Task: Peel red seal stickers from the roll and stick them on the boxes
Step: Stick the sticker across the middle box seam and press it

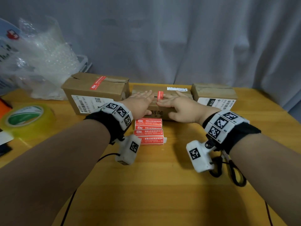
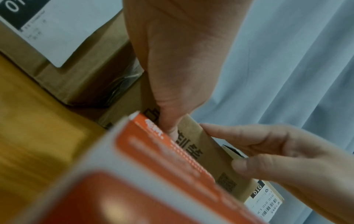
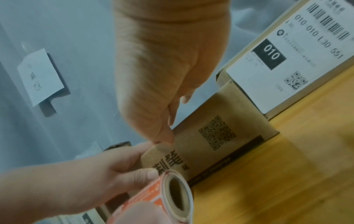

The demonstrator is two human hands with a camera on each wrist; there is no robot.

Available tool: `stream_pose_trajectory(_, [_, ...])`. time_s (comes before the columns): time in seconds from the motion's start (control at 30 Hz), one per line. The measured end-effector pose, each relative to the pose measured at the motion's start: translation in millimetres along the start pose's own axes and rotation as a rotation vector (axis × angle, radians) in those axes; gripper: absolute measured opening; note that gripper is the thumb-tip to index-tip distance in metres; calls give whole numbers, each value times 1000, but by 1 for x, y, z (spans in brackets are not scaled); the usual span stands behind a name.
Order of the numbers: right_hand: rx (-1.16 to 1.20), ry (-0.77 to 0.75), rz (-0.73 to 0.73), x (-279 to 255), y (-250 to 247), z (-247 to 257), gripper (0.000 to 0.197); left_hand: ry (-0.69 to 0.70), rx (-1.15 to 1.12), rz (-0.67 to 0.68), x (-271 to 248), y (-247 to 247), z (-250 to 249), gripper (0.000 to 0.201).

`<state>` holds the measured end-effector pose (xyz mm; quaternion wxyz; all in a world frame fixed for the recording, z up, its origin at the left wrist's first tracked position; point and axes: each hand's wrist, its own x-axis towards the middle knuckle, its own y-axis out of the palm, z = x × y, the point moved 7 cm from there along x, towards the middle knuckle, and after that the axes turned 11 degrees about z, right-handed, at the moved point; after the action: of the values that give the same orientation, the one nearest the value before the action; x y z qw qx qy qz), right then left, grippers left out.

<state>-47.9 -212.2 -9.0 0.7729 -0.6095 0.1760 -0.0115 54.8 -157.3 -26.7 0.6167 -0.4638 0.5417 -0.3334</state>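
Note:
Three cardboard boxes stand in a row at the far side of the table. The left box [image 1: 96, 92] carries a red seal sticker [image 1: 97, 82] on top. On the low middle box [image 1: 160, 112] [image 2: 208, 153] [image 3: 220, 141] another red sticker [image 1: 160, 95] lies across the top seam. My left hand [image 1: 140, 101] [image 2: 178, 68] and right hand [image 1: 178, 103] [image 3: 159, 75] lie flat on its top on either side of that sticker, thumbs against the front face. The right box [image 1: 213, 93] shows no red sticker. The sticker roll [image 1: 149, 132] [image 2: 153, 181] [image 3: 172, 197] rests on the table just before the middle box.
A roll of yellow-green packing tape [image 1: 27, 118] and a heap of bubble wrap [image 1: 44, 62] sit at the left. Black-handled scissors [image 1: 234, 170] lie under my right forearm. A grey curtain [image 1: 179, 38] hangs close behind the boxes. Cables trail off the near table edge.

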Motion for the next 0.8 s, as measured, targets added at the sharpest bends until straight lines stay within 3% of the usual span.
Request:
stream_pose_trajectory(0.1, [138,11,-33,-7,-7,-5,57,-9,-22,-41,-4,-7,-2,78])
stream_pose_trajectory(0.17, [181,70,-148,-12,-19,-9,58,-31,-66,-81,-8,-16,-2,76])
stream_pose_trajectory(0.33, [295,222,-329,-22,-33,-17,42,49,-170,-245,-32,-42,-16,55])
stream_pose_trajectory(0.5, [330,241,-379,-31,-26,-9,30,29,-259,-342,-59,-52,-13,45])
stream_pose_trajectory(0.67, [371,224,-400,-42,-20,7,15,24,-325,-346,-82,-41,-7,41])
stream_pose_trajectory(0.8, [388,279,-299,-53,-6,21,37,-9,-414,-300,-98,-23,0,33])
